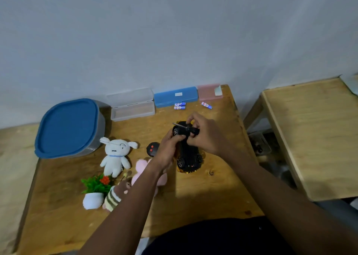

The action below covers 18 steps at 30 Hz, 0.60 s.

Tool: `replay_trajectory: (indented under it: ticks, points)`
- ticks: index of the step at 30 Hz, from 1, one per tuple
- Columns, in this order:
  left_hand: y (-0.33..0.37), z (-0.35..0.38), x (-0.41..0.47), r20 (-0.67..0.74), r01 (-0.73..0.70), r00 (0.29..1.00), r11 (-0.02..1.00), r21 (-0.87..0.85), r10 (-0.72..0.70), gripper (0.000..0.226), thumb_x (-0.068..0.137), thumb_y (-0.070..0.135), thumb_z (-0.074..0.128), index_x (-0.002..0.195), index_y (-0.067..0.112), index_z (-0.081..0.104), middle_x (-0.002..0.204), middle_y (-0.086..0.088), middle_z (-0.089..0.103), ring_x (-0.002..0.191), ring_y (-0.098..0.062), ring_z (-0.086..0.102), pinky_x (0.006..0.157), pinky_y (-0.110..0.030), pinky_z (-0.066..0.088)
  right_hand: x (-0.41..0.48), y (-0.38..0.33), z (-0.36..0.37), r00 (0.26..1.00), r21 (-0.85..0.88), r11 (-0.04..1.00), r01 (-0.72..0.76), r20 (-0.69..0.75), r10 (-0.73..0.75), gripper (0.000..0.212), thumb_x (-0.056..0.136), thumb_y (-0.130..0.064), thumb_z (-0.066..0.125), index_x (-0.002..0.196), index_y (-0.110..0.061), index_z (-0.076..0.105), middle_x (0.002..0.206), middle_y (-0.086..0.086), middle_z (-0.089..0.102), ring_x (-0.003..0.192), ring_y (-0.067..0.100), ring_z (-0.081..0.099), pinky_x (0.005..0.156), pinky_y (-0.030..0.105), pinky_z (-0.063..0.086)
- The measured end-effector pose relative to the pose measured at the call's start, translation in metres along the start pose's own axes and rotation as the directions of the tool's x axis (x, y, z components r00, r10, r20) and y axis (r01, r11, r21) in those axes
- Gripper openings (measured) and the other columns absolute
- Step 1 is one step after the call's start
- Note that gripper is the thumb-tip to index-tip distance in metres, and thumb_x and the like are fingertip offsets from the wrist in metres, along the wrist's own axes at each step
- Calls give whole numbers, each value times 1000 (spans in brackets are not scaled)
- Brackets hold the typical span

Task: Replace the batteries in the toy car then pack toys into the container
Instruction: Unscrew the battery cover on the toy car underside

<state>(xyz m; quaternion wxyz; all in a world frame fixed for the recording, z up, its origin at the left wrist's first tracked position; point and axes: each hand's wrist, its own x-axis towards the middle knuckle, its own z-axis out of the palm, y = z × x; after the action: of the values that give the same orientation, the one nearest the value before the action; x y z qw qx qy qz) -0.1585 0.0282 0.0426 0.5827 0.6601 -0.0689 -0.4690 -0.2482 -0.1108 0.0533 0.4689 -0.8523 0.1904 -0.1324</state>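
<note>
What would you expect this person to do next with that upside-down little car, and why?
Probably keep turning the small screwdriver in the right hand to free the battery cover. The black and gold toy car lies underside up, steadied by the left hand, and the blue and white batteries lie untouched by the blue case.

Wooden table (203,200), second wooden table (317,138) to the right, potted plastic plant (95,188), pale wall (174,31) behind

I see both bare forearms reaching forward, converging over the tabletop (203,196). My left hand (168,148) curls its grip closed, fingers bent inward. My right hand (205,132) pinches shut beside it, apparently touching the left fingertips.
</note>
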Motion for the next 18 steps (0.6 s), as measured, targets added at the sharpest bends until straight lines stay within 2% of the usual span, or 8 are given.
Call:
replay_trajectory:
  ticks: [2, 7, 11, 14, 18]
  points:
    - [-5, 3, 3, 3, 31, 1000, 999, -34, -31, 36, 95, 15, 57, 131, 15, 61, 122, -18, 70, 118, -35, 64, 103, -49, 51, 0, 6, -2, 999, 18, 1000, -23, 36, 22, 39, 66, -4, 76, 100, -14, 58, 61, -3, 57, 55, 7, 52, 51, 18, 38]
    - [-11, 10, 9, -72, 84, 994, 995, -58, -88, 29, 99, 18, 53, 127, 17, 60, 119, -18, 70, 109, -31, 67, 95, -47, 53, 1, 23, -5, 995, 26, 996, -81, 66, 79, 38, 68, -7, 78, 100, -19, 60, 75, 1, 60, 67, 14, 61, 58, 27, 49]
    - [-16, 15, 18, -183, 91, 977, 989, -120, -112, 32, 99, 19, 54, 131, 14, 57, 120, -18, 68, 109, -34, 66, 95, -51, 53, 4, 40, -3, 975, 71, 973, -218, -25, 220, 30, 72, -10, 76, 95, -23, 61, 80, -2, 64, 71, 9, 64, 60, 24, 51]
    - [-20, 20, 23, -242, 94, 961, 981, -172, -134, 36, 98, 19, 55, 134, 12, 54, 119, -18, 68, 108, -34, 67, 94, -52, 56, 4, 59, -2, 937, 96, 937, -335, -75, 342, 28, 73, -10, 76, 93, -22, 59, 82, -1, 64, 67, 3, 59, 57, 17, 43]
    - [-24, 26, 29, -320, 103, 930, 964, -245, -181, 33, 98, 15, 56, 130, 13, 54, 114, -16, 68, 102, -32, 68, 90, -50, 57, -4, 83, 2, 917, 91, 920, -380, -93, 388, 25, 70, -8, 77, 84, -20, 60, 79, 0, 63, 70, 15, 61, 62, 31, 49]
